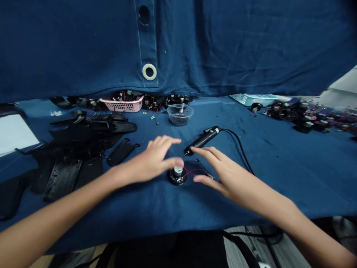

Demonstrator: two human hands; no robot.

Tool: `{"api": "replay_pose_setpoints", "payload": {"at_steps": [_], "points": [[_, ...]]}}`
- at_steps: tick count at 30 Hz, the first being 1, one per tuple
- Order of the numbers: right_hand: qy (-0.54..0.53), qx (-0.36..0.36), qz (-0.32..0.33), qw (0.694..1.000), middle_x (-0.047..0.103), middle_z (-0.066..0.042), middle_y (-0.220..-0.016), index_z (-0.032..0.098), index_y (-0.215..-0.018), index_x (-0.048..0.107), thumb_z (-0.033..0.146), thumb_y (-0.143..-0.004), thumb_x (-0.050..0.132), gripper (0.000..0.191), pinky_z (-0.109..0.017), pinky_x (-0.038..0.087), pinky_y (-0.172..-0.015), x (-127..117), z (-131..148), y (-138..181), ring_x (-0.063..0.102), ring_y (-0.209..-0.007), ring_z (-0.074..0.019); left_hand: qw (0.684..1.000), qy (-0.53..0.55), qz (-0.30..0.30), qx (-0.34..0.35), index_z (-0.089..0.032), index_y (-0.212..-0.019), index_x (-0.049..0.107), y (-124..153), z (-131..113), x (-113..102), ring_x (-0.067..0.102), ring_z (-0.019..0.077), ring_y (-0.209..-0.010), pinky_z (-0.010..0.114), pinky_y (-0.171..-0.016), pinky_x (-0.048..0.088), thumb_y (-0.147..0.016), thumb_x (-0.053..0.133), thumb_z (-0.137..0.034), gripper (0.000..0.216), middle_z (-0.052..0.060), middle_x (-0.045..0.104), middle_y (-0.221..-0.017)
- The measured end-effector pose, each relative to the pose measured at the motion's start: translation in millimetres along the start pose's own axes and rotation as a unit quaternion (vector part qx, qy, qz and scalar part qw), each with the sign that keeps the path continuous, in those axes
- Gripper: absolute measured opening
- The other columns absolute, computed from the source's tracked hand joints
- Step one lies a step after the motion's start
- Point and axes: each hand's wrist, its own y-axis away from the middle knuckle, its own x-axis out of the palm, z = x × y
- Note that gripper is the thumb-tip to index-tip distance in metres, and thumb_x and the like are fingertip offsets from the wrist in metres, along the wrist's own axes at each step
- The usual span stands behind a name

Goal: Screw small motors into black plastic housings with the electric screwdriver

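Observation:
My left hand [156,160] hovers with thumb and fingers apart, just over a small motor assembly [178,178]. That assembly has a round black base, a silver motor on top and thin red and black wires trailing to the right. On the other side of it, my right hand [217,167] is also open, its fingers spread above the wires. Between and beyond the hands lies a black electric screwdriver [203,140], its bit pointing toward the motor and its cord running right. My right fingertips appear close to its front end; whether they touch it I cannot tell.
Black plastic housings [75,149] are heaped at left beside white paper [16,134]. At the back stand a pink basket [122,106] of wired parts, a clear bowl [180,118] of tiny screws and a light-blue basket [252,99]. More motor assemblies [304,115] pile up at right. A blue curtain [237,48] hangs behind.

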Motion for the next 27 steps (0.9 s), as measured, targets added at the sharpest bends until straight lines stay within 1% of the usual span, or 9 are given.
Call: {"api": "replay_pose_setpoints", "payload": {"at_steps": [3,5,8,10,12,15,18,23,27], "points": [[-0.057,-0.025,0.018,0.998,0.050,-0.011,-0.132,0.022,-0.144,0.037,0.049,-0.092,0.053,0.061,-0.040,0.045,-0.104,10,9,-24,0.052,-0.121,-0.0241,0.992,-0.027,-0.111,0.053,-0.017,-0.120,0.057,-58,23,-27,0.057,0.0211,-0.109,0.036,-0.098,0.042,-0.095,0.049,-0.043,0.038,0.009,0.061,-0.119],[-0.086,-0.048,0.063,0.993,0.055,-0.010,-0.123,0.022,-0.138,0.046,0.048,-0.089,0.058,0.056,-0.040,0.047,-0.099,20,6,-36,0.056,-0.114,-0.0245,0.985,-0.095,-0.127,0.068,-0.012,-0.112,0.061,-105,42,-37,0.061,0.0190,-0.101,0.031,-0.092,0.044,-0.094,0.049,-0.029,0.028,0.009,0.065,-0.110],[-0.148,-0.056,0.090,0.983,0.059,-0.007,-0.115,0.020,-0.130,0.053,0.044,-0.088,0.061,0.049,-0.035,0.048,-0.096,31,-8,-45,0.058,-0.107,-0.0210,0.979,-0.192,-0.059,0.037,-0.013,-0.116,0.063,-169,68,-42,0.058,0.0197,-0.109,0.031,-0.096,0.041,-0.092,0.042,-0.016,0.031,0.009,0.065,-0.117],[-0.184,-0.047,0.082,0.978,0.060,-0.006,-0.119,0.020,-0.131,0.052,0.040,-0.089,0.062,0.048,-0.033,0.045,-0.099,34,-16,-46,0.057,-0.111,-0.0190,0.979,-0.204,-0.002,0.020,-0.017,-0.112,0.066,-202,79,-41,0.060,0.0197,-0.104,0.030,-0.093,0.042,-0.087,0.049,-0.013,0.031,0.007,0.068,-0.112],[-0.209,-0.038,0.080,0.974,0.059,-0.005,-0.125,0.020,-0.133,0.051,0.036,-0.089,0.063,0.048,-0.031,0.042,-0.103,36,-20,-45,0.055,-0.116,-0.0179,0.974,-0.217,0.062,-0.015,-0.018,-0.106,0.070,-225,85,-37,0.063,0.0215,-0.095,0.030,-0.086,0.045,-0.077,0.064,-0.015,0.030,0.006,0.070,-0.103],[-0.233,-0.033,0.082,0.968,0.059,-0.004,-0.129,0.021,-0.133,0.051,0.034,-0.089,0.064,0.048,-0.031,0.039,-0.107,36,-22,-43,0.053,-0.121,-0.0172,0.956,-0.245,0.138,-0.086,-0.014,-0.091,0.073,-242,88,-30,0.063,0.0243,-0.082,0.034,-0.078,0.047,-0.060,0.081,-0.018,0.033,0.006,0.070,-0.083],[-0.249,-0.032,0.090,0.964,0.059,-0.003,-0.130,0.022,-0.133,0.051,0.032,-0.088,0.064,0.048,-0.031,0.037,-0.109,35,-22,-42,0.051,-0.123,-0.0171,0.938,-0.272,0.171,-0.127,-0.010,-0.078,0.071,-246,86,-23,0.061,0.0232,-0.076,0.035,-0.077,0.047,-0.057,0.085,-0.021,0.028,0.004,0.066,-0.067],[-0.319,0.005,0.063,0.946,0.059,-0.003,-0.130,0.023,-0.132,0.052,0.035,-0.092,0.058,0.042,-0.030,0.042,-0.104,31,-23,-42,0.055,-0.118,-0.0149,0.935,-0.300,0.147,-0.117,-0.009,-0.085,0.070,-241,81,-18,0.056,0.0157,-0.077,0.027,-0.079,0.044,-0.073,0.079,-0.030,0.026,0.001,0.065,-0.068],[-0.425,0.060,0.001,0.903,0.066,-0.004,-0.116,0.019,-0.125,0.056,0.041,-0.096,0.050,0.036,-0.028,0.050,-0.093,29,-22,-43,0.063,-0.106,-0.0139,0.938,-0.304,0.128,-0.107,-0.010,-0.086,0.070,-236,80,-17,0.054,0.0126,-0.074,0.023,-0.078,0.043,-0.074,0.078,-0.024,0.020,0.000,0.067,-0.067]]}}
